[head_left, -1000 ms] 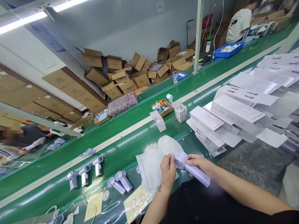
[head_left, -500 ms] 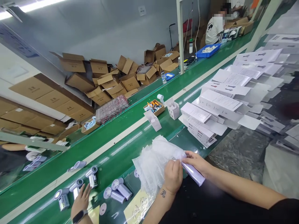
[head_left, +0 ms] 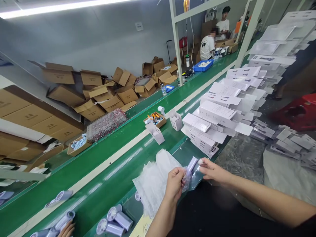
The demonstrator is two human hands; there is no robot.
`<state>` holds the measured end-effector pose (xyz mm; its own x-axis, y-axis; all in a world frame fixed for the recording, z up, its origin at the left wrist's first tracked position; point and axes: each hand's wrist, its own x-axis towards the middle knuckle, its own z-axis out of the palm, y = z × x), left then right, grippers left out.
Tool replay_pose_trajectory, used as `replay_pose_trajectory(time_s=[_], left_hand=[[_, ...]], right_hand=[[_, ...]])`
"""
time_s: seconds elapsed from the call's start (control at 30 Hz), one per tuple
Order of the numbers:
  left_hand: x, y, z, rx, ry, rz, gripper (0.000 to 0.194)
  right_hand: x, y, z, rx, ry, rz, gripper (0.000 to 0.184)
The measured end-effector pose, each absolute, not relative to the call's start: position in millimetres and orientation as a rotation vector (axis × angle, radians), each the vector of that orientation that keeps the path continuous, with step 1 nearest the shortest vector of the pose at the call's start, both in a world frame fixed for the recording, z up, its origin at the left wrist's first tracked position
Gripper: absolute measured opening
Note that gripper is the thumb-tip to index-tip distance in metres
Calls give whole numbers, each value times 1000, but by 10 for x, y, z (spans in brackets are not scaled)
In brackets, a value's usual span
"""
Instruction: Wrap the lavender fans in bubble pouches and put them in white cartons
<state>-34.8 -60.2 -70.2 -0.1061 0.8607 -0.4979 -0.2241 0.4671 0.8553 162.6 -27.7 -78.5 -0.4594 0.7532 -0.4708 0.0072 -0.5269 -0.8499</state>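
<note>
My left hand is wrapped around a lavender handheld fan, its tube-like handle pointing up and to the right. Clear plastic film, seemingly a bag, surrounds the fan's lower part. Just right of the handle's end, my right hand pinches the loose edge of the film, and something small and white shows at its fingertip. A pile of white translucent bags lies beside my left hand. Two more lavender fans rest on the green surface to the left.
Stacked white printed cartons line the right side. Two small open boxes, one a white box, stand on the green conveyor by a tool box. Another person's hand touches fans at lower left. Brown cartons lie beyond.
The fan has swung from pointing down-right to pointing up-right. My left hand now grips it, while my right hand has moved off the fan to the film. The view has shifted right.
</note>
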Motion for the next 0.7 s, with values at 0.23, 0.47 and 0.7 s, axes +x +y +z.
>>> replay_pose_trajectory(time_s=[0.23, 0.47, 0.7], left_hand=[[-226, -565, -738, 564, 1115, 1005, 37], [-169, -502, -673, 942, 1541, 1111, 35], [-170, -548, -440, 1217, 1500, 1007, 36]], right_hand=[[1635, -66, -951, -1069, -1036, 1957, 88], [1564, -160, -591, -905, -2049, 1286, 19], [1539, -67, -564, -1139, -2096, 1046, 25]])
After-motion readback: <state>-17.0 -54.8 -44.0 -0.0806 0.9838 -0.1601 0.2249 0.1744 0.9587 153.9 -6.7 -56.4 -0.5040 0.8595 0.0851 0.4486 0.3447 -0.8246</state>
